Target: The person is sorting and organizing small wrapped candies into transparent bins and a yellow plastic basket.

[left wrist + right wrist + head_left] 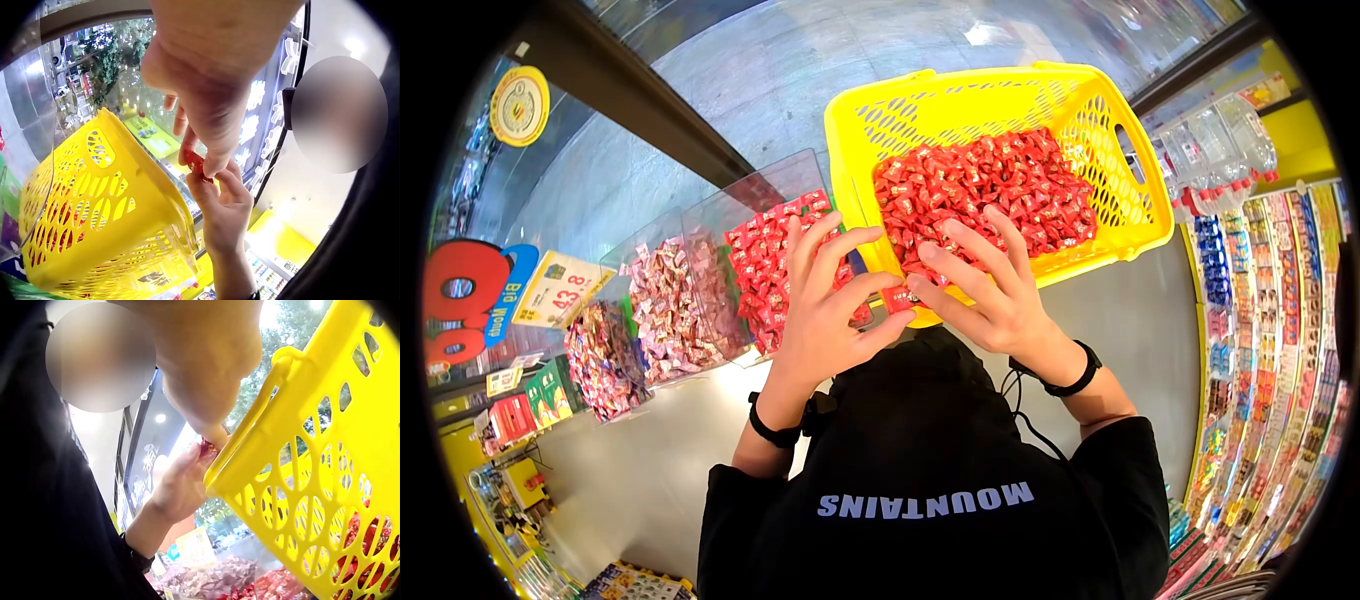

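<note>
Between both hands is a small red wrapped candy (pixel 899 297), close by the near rim of a yellow basket (pixel 1000 85). My left hand (pixel 830 310) pinches one end of it between thumb and forefinger, other fingers spread. From the right, my right hand (pixel 1005 315) pinches the other end. In the left wrist view the candy (pixel 197 164) shows at the meeting fingertips, and the right wrist view shows its red wrapper (pixel 208 447) partly hidden by fingers. Many similar red candies (pixel 980 185) fill the basket's bottom.
Left of the basket, clear bins hold red candies (pixel 765 260), pink-wrapped candies (pixel 675 310) and darker mixed candies (pixel 605 355). A price sign (pixel 560 290) stands behind them. Packed shelves (pixel 1270 350) line the right side, with plastic bottles (pixel 1220 140) above. Glass stands beyond the basket.
</note>
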`<action>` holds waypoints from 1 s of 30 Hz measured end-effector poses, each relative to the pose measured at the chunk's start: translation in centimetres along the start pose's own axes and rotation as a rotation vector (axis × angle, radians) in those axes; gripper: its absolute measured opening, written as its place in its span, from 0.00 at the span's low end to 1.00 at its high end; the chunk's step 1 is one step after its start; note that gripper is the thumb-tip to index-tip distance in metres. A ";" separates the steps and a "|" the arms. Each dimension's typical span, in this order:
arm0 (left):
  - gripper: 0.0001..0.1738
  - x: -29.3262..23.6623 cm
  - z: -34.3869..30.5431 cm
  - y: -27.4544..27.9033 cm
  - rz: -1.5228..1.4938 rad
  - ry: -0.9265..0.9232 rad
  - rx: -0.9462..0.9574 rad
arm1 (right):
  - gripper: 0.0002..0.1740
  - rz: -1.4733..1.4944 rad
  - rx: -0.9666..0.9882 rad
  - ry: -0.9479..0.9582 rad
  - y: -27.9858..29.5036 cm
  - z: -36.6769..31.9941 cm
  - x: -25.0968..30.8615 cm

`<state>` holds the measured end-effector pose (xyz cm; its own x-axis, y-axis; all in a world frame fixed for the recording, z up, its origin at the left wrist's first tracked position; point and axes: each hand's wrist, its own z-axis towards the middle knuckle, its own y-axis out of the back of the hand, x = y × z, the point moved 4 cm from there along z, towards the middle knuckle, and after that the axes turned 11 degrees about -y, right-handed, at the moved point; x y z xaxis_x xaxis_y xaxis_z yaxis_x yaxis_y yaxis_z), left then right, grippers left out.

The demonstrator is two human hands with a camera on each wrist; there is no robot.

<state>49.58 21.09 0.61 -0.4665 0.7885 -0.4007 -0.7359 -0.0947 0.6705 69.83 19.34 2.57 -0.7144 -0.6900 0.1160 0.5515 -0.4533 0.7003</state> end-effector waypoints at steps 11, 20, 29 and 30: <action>0.18 0.7 -0.9 0.2 0.036 0.062 0.059 | 0.13 0.068 0.067 0.113 -1.4 0.8 0.4; 0.16 3.6 -1.7 2.0 0.214 0.091 -0.017 | 0.12 0.045 0.099 0.018 -0.1 1.1 -2.2; 0.16 8.5 -6.4 -3.0 0.423 0.304 0.253 | 0.12 0.017 0.111 -0.147 1.9 -1.4 -5.8; 0.19 8.5 -6.5 -3.3 0.454 0.322 0.299 | 0.12 0.021 0.115 -0.153 2.0 -1.6 -6.0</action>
<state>44.87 24.16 -9.06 -0.8584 0.4832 -0.1721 -0.2830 -0.1663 0.9446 75.90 21.68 2.17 -0.7655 -0.6004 0.2312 0.5202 -0.3660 0.7716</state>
